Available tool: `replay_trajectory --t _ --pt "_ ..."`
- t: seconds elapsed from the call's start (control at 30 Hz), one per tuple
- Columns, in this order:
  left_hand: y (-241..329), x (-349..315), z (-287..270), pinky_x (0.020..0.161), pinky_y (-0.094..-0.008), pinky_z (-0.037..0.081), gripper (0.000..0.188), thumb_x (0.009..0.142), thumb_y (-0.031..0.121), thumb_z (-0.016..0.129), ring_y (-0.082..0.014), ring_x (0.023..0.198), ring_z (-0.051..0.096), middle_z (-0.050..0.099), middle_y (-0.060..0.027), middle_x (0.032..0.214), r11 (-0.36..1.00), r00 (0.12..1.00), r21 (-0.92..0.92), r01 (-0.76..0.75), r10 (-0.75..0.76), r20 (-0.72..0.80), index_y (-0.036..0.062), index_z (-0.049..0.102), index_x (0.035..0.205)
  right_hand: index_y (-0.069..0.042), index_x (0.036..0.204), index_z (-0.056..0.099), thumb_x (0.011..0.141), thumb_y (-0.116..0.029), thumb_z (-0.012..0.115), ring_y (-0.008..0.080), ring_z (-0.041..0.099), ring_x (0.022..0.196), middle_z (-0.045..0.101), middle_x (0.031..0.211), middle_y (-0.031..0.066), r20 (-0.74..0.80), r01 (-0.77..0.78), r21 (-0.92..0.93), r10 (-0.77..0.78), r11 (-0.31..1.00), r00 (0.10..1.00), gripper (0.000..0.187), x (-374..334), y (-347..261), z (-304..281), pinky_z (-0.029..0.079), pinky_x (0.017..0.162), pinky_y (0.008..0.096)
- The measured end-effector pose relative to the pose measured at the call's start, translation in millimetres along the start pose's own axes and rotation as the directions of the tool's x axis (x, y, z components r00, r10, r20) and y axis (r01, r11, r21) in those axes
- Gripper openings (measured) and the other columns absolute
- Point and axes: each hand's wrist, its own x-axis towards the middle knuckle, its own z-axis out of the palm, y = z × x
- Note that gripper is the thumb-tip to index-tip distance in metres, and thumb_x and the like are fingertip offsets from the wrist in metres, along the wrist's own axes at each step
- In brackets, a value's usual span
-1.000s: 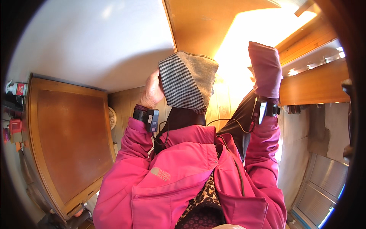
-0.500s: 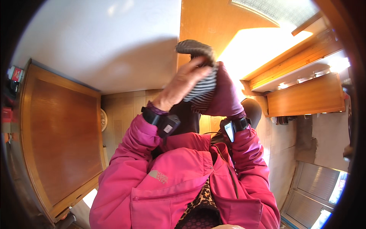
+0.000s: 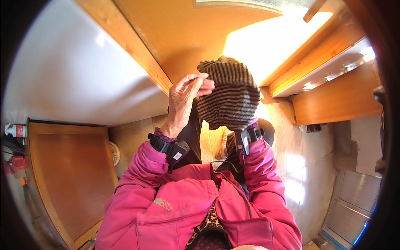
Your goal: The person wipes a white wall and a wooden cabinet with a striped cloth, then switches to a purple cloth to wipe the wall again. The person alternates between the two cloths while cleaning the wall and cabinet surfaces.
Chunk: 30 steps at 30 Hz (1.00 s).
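Observation:
A striped knit cap (image 3: 231,93), dark brown and grey, covers my right hand, whose fingers are wholly hidden by the cloth. Only the right wrist shows below it, with a purple cuff and a strapped device (image 3: 243,143). Beside the cap's left side is my left hand (image 3: 186,98), its thumb and index finger pinched together close to the fabric. Its other fingers are slightly blurred. Whether the pinch holds something small cannot be made out. A black device (image 3: 177,154) is strapped at the left wrist.
Low on the left stands a brown wooden cabinet (image 3: 73,175). Ahead is an orange-brown wooden door (image 3: 179,33), brightly sunlit at right. A wooden panel (image 3: 337,96) is mounted on the right. My dark-trousered legs (image 3: 189,141) are below the hands.
The cap has turned, so its striped outside now faces me and the purple part is out of sight. My left hand has drawn left off the cap into a pinch. The view has swung.

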Motion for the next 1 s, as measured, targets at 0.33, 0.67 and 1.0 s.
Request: replay_trajectory --t 0.33,0.67,1.0 --pt "-129.6 42.0 23.4 0.107 -0.0312 0.042 0.037 0.11 0.034 0.038 -0.0179 0.118 0.053 0.056 -0.0042 0.129 0.927 0.968 -0.344 0.148 -0.064 0.244 0.0115 0.051 0.136 0.001 0.114 0.057 0.104 -0.009 0.046 0.0258 0.058 0.118 0.061 0.122 0.0156 0.018 0.31 0.105 -0.313 0.945 0.949 0.018 48.8 -39.3 -1.1 0.044 0.107 0.0408" --pt "-69.2 -52.4 -28.6 0.102 -0.0374 0.045 0.032 0.102 0.018 0.054 -0.0242 0.117 0.055 0.06 -0.0113 0.123 0.526 0.991 0.85 -0.03 -0.098 0.095 0.005 0.056 0.132 -0.004 0.104 0.056 0.102 -0.017 0.045 0.0228 0.058 0.097 0.059 0.099 0.0064 -0.089 0.119 0.662 -0.08 0.74 0.993 0.017 66.6 -64.9 12.6 0.045 0.097 0.0327" --pt "-51.7 -89.4 -34.0 0.102 -0.0384 0.046 0.034 0.1 0.018 0.056 -0.0255 0.117 0.056 0.06 -0.0123 0.124 0.706 0.951 0.708 0.02 0.204 -0.231 0.0043 0.056 0.132 -0.003 0.135 0.05 0.097 -0.02 0.05 0.0192 0.049 0.13 0.056 0.132 0.0081 0.413 0.309 -0.176 -0.215 0.935 0.885 0.042 93.4 12.8 -3.4 0.033 0.115 0.0278"
